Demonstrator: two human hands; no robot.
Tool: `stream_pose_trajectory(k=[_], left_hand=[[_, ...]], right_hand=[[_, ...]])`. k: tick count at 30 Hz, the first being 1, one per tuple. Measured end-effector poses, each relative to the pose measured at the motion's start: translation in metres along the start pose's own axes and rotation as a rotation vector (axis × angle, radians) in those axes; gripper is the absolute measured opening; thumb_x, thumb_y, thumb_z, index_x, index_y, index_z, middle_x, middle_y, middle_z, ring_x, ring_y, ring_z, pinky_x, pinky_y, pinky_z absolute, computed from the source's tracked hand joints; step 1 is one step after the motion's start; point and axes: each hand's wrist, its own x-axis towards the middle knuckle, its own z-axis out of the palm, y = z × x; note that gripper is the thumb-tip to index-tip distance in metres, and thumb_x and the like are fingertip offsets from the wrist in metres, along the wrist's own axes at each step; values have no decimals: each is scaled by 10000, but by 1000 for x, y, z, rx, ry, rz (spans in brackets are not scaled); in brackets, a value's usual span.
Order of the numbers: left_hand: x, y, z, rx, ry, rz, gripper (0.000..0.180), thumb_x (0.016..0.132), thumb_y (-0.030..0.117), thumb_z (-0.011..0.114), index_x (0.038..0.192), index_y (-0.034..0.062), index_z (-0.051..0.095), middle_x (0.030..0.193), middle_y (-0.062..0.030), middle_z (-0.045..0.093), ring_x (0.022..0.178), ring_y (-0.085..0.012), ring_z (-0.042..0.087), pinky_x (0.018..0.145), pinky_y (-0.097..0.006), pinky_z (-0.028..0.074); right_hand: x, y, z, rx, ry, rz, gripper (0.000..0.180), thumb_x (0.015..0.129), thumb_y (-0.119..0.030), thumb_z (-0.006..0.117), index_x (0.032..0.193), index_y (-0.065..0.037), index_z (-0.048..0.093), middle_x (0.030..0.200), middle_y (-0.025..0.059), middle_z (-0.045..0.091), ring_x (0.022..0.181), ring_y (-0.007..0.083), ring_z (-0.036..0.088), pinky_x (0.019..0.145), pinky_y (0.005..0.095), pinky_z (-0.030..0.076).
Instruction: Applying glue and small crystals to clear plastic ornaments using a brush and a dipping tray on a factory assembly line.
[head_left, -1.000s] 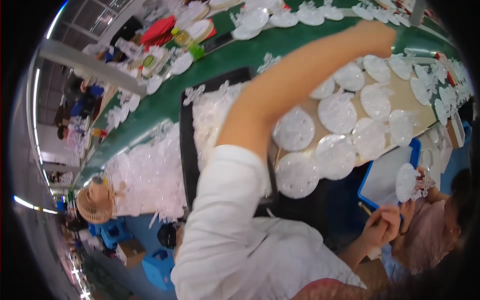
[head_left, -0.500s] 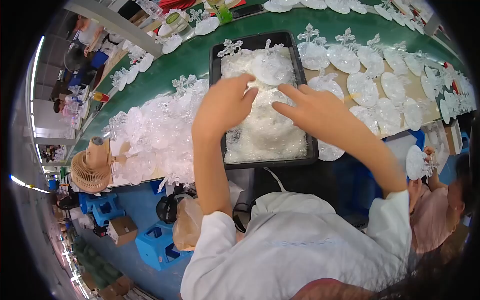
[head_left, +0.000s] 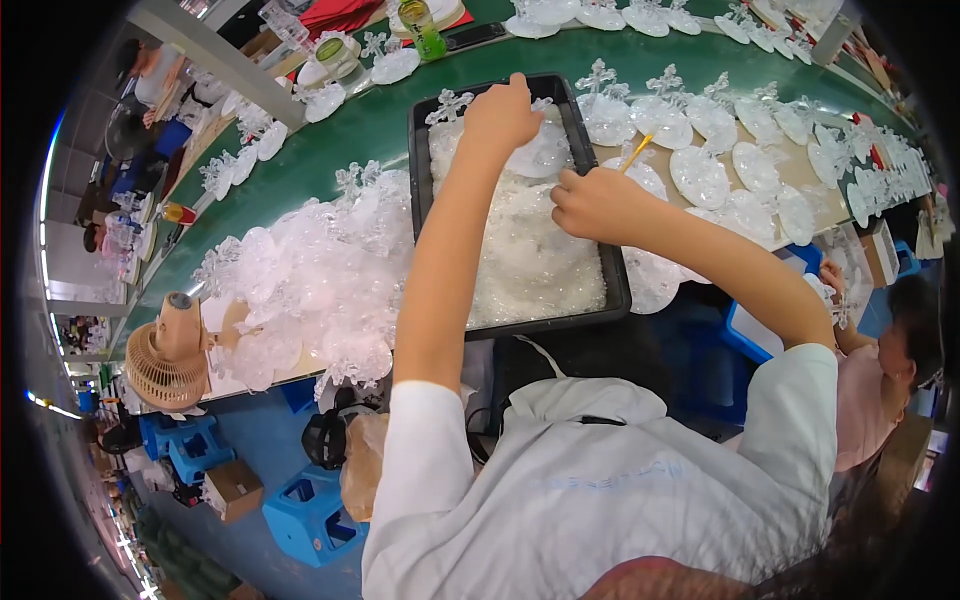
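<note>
A black tray (head_left: pixel 618 290) full of small clear plastic pieces stands on the green bench in front of me. My left hand (head_left: pixel 500 112) reaches to the tray's far end and grips a round clear plastic disc (head_left: pixel 545 155) lying on the heap. My right hand (head_left: pixel 595 200) hovers over the tray's right side, closed on a thin yellow stick (head_left: pixel 637 151) that points up and right. Both forearms stretch out from my white shirt below.
A heap of clear snowflake-shaped pieces (head_left: pixel 310 285) lies left of the tray, beside a small beige fan (head_left: pixel 165 355). Rows of clear discs (head_left: pixel 735 165) cover the board at right. Another person (head_left: pixel 890 370) sits at my right. Blue crates (head_left: pixel 300 505) stand on the floor.
My view has swung back to the tray. The left hand moved up to the tray's far end onto a disc; the right hand drew back to the tray's right side.
</note>
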Motion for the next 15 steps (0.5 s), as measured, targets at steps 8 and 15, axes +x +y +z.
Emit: stream_pose_trajectory(k=[8, 15], left_hand=[[13, -24, 17, -2, 33, 171, 343, 825, 152, 630, 1146, 31, 646, 987, -245, 688, 960, -407, 657, 859, -466, 532], [-19, 0, -11, -172, -314, 150, 358, 843, 183, 637, 1179, 59, 645, 967, -206, 705, 918, -285, 703, 799, -410, 549]], right_hand=[[-12, -3, -19, 204, 106, 88, 204, 776, -261, 710, 768, -73, 631, 812, 30, 583, 843, 201, 594, 584, 326, 531], [-7, -3, -23, 479, 289, 268, 276, 820, -290, 723, 782, -65, 567, 807, 71, 566, 795, 272, 586, 632, 379, 492]])
